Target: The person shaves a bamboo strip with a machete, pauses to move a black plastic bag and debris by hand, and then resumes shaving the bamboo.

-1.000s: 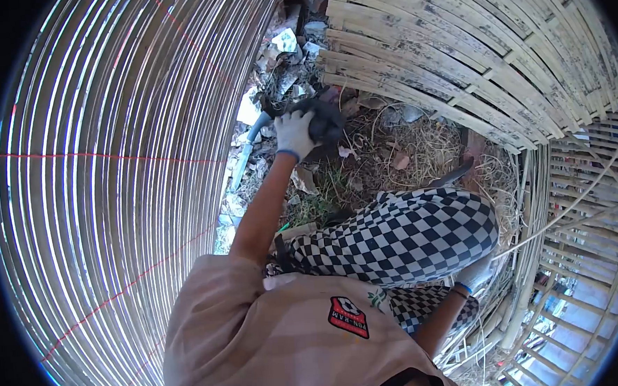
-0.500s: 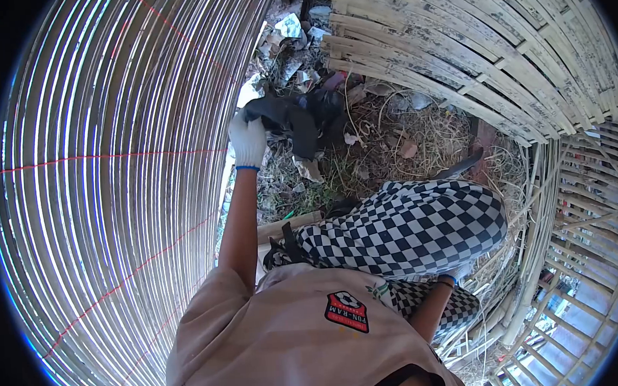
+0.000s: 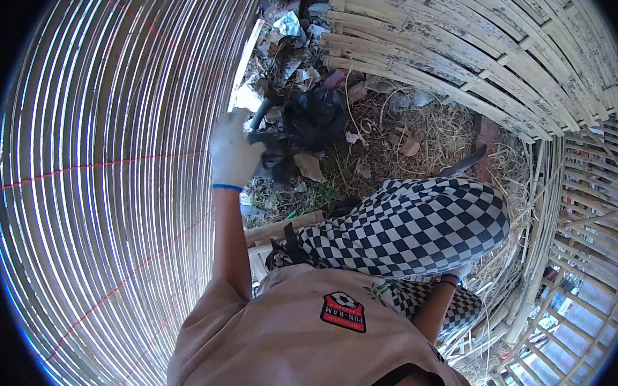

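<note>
My left hand [image 3: 234,149], in a white glove with a blue cuff, is closed at the slatted bamboo screen. From it hangs a limp dark strip [image 3: 275,168], maybe cloth or rubber; part of it shows above the fingers. A crumpled black plastic bag [image 3: 314,117] lies on the ground just to the right of that hand. My right hand [image 3: 460,272], also gloved with a blue cuff, is low beside my checkered trouser leg. Its fingers are mostly hidden behind the knee, so what it holds or touches cannot be made out.
A slatted bamboo screen [image 3: 114,203] tied with red string curves along the left. Woven bamboo panels [image 3: 454,31] stand at upper right, with a bamboo lattice [image 3: 584,248] at lower right. Stones, litter and dry straw [image 3: 431,130] cover the ground. A dark curved blade-like piece [image 3: 465,162] lies beyond my knee.
My left hand has moved left and slightly down, drawing the dark strip off the black bag, which now shows more fully. My right hand stays by the leg.
</note>
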### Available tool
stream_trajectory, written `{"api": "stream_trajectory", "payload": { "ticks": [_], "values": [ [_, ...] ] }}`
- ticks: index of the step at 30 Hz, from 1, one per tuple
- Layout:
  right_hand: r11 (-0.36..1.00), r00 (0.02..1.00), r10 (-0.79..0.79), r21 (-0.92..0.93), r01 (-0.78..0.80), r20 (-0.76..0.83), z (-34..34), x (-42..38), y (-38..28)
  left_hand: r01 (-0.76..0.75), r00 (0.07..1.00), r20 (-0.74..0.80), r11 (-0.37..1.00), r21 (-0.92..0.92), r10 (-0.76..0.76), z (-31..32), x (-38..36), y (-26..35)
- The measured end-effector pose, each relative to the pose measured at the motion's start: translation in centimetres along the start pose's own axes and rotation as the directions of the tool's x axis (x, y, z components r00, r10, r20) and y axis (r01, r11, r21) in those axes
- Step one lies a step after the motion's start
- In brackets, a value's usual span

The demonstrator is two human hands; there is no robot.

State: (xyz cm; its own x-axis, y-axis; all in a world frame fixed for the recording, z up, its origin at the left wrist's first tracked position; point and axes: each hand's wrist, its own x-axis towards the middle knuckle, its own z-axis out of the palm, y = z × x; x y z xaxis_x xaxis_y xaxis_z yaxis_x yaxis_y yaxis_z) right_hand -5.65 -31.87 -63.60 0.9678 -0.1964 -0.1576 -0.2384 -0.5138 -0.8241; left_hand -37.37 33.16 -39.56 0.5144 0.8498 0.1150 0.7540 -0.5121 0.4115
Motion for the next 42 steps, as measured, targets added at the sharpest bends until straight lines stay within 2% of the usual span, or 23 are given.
{"api": "stream_trajectory", "payload": {
  "ticks": [1, 2, 3, 4, 5, 7, 8, 9, 10, 11, 12, 15, 18, 21, 24, 28, 29, 32, 35, 36, 38, 39, 42],
  "values": [
    [1.000, 1.000, -0.020, -0.019, 0.020, 0.016, -0.1, -0.1, -0.2, -0.108, 0.980, 0.151, 0.983, -0.149, 0.130, 1.1, 0.4, 0.8],
    [0.998, 0.999, 0.031, 0.049, -0.031, 0.015, -0.2, -0.1, -0.3, -0.186, 0.921, 0.275, 0.933, -0.308, 0.275, 2.5, 1.0, 1.2],
    [0.990, 0.997, 0.080, 0.118, -0.081, 0.018, 0.1, -0.6, -1.4, -0.136, 0.830, 0.477, 0.935, -0.329, 0.289, 4.0, 1.7, 1.6],
    [0.974, 0.991, 0.128, 0.186, -0.130, 0.024, 0.3, -1.0, -2.0, -0.084, 0.695, 0.654, 0.938, -0.338, 0.298, 5.6, 2.5, 1.8],
    [0.979, 0.996, 0.092, 0.181, -0.093, 0.016, 0.6, -1.4, -2.6, -0.032, 0.525, 0.796, 0.942, -0.335, 0.301, 6.8, 3.1, 1.9],
    [0.985, 1.000, 0.020, 0.171, -0.020, -0.003, 1.3, -2.5, -4.0, -0.065, 0.475, 0.831, 0.953, -0.296, 0.290, 8.3, 4.5, 1.8],
    [0.969, 0.995, 0.096, 0.230, -0.091, -0.012, 1.6, -3.2, -5.1, -0.083, 0.448, 0.848, 0.957, -0.277, 0.284, 8.9, 4.9, 1.7],
    [0.943, 0.985, 0.172, 0.291, -0.160, -0.017, 2.0, -4.3, -7.7, -0.141, 0.489, 0.860, 0.986, -0.089, 0.148, 8.4, 5.2, 2.3],
    [0.911, 0.968, 0.249, 0.344, -0.228, -0.016, 2.1, -5.0, -9.3, -0.134, 0.619, 0.781, 0.991, 0.005, 0.080, 10.1, 5.6, 1.2],
    [0.934, 0.974, 0.226, 0.292, -0.207, -0.030, 1.7, -4.4, -7.9, -0.110, 0.734, 0.679, 0.989, 0.098, 0.015, 13.1, 6.1, -0.8],
    [0.918, 0.968, 0.250, 0.324, -0.229, -0.024, 1.6, -4.6, -8.0, -0.072, 0.830, 0.556, 0.980, 0.187, -0.045, 15.3, 6.1, -2.2],
    [0.853, 0.951, 0.310, 0.449, -0.266, -0.024, 2.1, -4.8, -8.3, -0.139, 0.946, 0.309, 0.985, 0.104, 0.101, 17.3, 5.8, -2.6],
    [0.771, 0.934, 0.353, 0.584, -0.255, -0.059, 2.6, -4.9, -8.7, -0.252, 0.931, 0.309, 0.955, 0.154, 0.195, 19.0, 5.4, -3.1],
    [0.760, 0.927, 0.370, 0.592, -0.267, -0.057, 2.4, -5.2, -8.9, -0.214, 0.934, 0.294, 0.977, 0.006, 0.202, 19.4, 7.2, -4.4],
    [0.760, 0.924, 0.380, 0.585, -0.284, -0.046, 2.6, -5.5, -9.1, -0.144, 0.959, 0.235, 0.987, -0.068, 0.156, 15.3, 8.8, -1.3],
    [0.762, 0.924, 0.380, 0.580, -0.288, -0.040, 2.6, -5.6, -9.3, -0.211, 0.940, 0.216, 0.946, -0.247, 0.266, 11.7, 9.5, 2.7],
    [0.763, 0.924, 0.381, 0.576, -0.292, -0.036, 2.6, -5.6, -9.4, -0.245, 0.938, 0.187, 0.940, -0.237, 0.291, 11.9, 9.5, 3.1],
    [0.760, 0.923, 0.383, 0.581, -0.292, -0.036, 2.6, -5.7, -9.4, -0.144, 0.985, 0.046, 0.941, -0.306, 0.165, 12.9, 9.7, 3.6],
    [0.762, 0.923, 0.383, 0.577, -0.295, -0.035, 2.5, -5.8, -9.5, 0.117, 0.959, 0.282, 0.916, -0.383, -0.004, 12.1, 9.1, 3.1],
    [0.761, 0.923, 0.383, 0.578, -0.295, -0.033, 2.7, -5.8, -9.6, -0.001, 0.984, 0.164, 0.934, -0.358, 0.064, 12.3, 8.3, 3.1],
    [0.760, 0.922, 0.386, 0.577, -0.300, -0.030, 2.6, -5.9, -9.7, -0.222, 0.975, -0.063, 0.938, -0.265, 0.213, 13.0, 5.4, 3.1],
    [0.761, 0.922, 0.387, 0.575, -0.301, -0.029, 2.5, -5.9, -9.6, -0.228, 0.973, -0.057, 0.906, -0.357, 0.223, 12.9, 4.2, 3.2],
    [0.764, 0.921, 0.389, 0.568, -0.306, -0.026, 2.6, -6.2, -9.7, -0.313, 0.894, 0.224, 0.898, -0.311, 0.389, 14.4, 1.3, 0.1]
  ]
}}
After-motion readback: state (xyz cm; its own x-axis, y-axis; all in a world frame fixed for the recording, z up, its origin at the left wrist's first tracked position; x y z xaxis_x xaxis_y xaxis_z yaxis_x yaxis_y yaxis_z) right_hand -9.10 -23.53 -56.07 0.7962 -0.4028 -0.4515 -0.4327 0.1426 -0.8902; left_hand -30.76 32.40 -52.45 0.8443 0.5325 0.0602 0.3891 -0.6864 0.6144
